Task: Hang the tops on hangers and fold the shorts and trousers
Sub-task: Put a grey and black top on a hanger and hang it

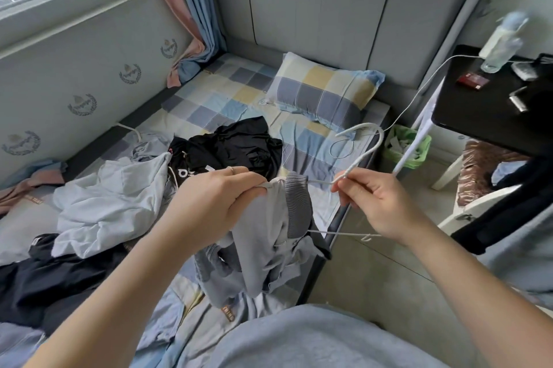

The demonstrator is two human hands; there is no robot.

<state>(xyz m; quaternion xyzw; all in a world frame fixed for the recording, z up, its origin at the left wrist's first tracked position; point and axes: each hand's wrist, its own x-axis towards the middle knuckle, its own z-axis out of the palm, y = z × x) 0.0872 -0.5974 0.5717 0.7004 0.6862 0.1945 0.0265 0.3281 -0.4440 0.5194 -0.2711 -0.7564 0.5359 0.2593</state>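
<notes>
Gripping the bunched neck of a grey top (269, 227), the left hand (215, 203) sits just left of the frame's centre, its fingers curled tight round the cloth beside the darker ribbed collar. The right hand (380, 206), right of centre, pinches a white hanger (368, 155) at the base of its hook between thumb and fingertips; the hook rises toward the upper right, and one arm of the hanger runs left into the collar opening while its lower bar shows below the collar (how far inside the arm reaches is hidden by the fabric). The top's body hangs down from the left hand to the bed's near edge at the lower middle. Behind the hands lies a black garment with white lettering (239, 149) on the checked sheet (215, 98), with a pale garment (113, 203) crumpled at centre left and a dark garment (45, 284) at the lower left. A checked pillow (323, 95) rests against the grey headboard (329, 8) at upper centre. At the right edge, a black table (478, 110) carries a clear bottle (502, 41), and a green bin (419, 155) stands on the floor between bed and table.
</notes>
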